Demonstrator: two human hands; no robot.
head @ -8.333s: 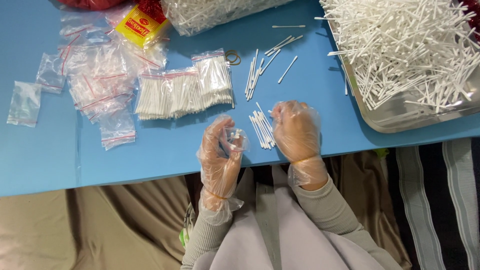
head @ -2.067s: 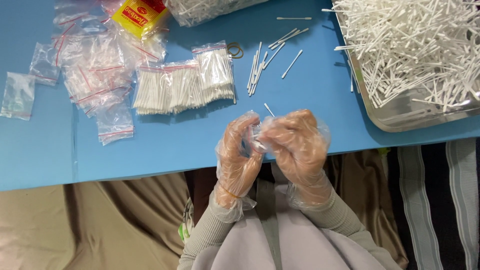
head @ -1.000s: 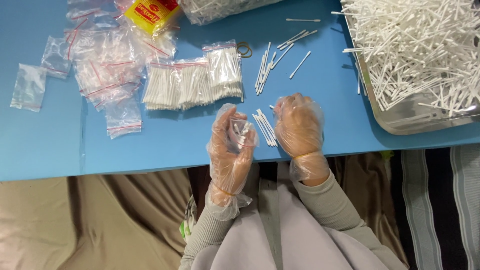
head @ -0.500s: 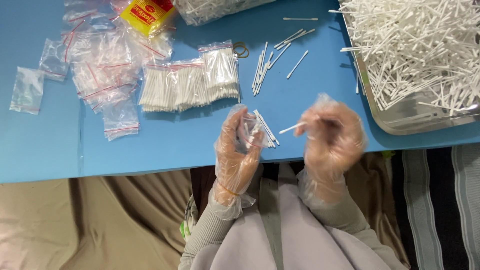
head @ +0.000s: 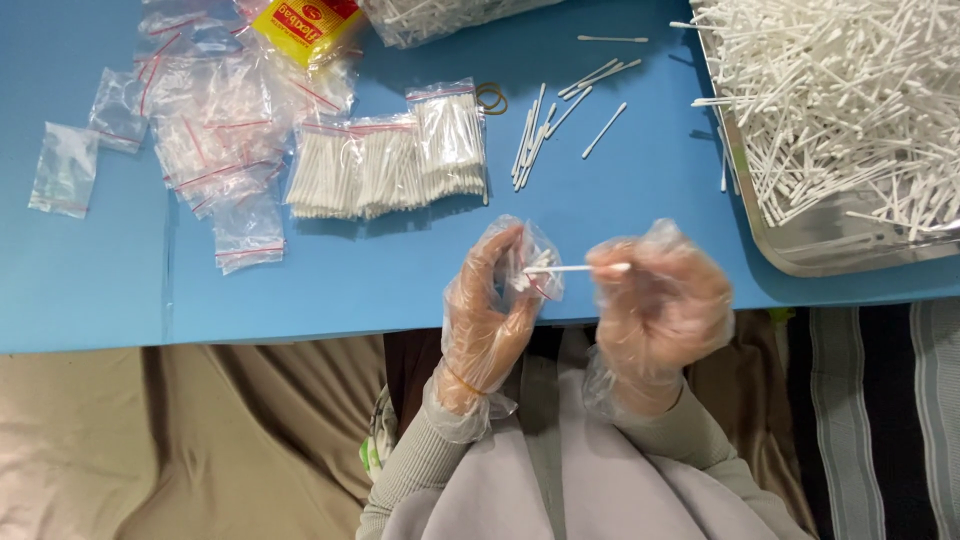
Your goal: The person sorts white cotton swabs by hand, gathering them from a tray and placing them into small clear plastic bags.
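Both hands wear thin clear plastic gloves and hover at the near edge of the blue table (head: 360,280). My left hand (head: 490,305) pinches a small clear zip bag (head: 535,270) that holds several cotton swabs. My right hand (head: 660,300) grips one white cotton swab (head: 575,268) by its right end. The swab lies level, its left tip at the mouth of the bag.
Filled swab bags (head: 390,160) lie in a row at centre. Empty zip bags (head: 200,140) spread to the left, below a yellow packet (head: 305,22). Loose swabs (head: 545,130) and a rubber band (head: 492,97) lie behind the hands. A metal tray (head: 830,235) heaped with swabs stands at right.
My right hand lifted one swab off the table and carried it leftward until its tip reached the bag in my left hand. The small bunch of swabs beside my hands is out of sight.
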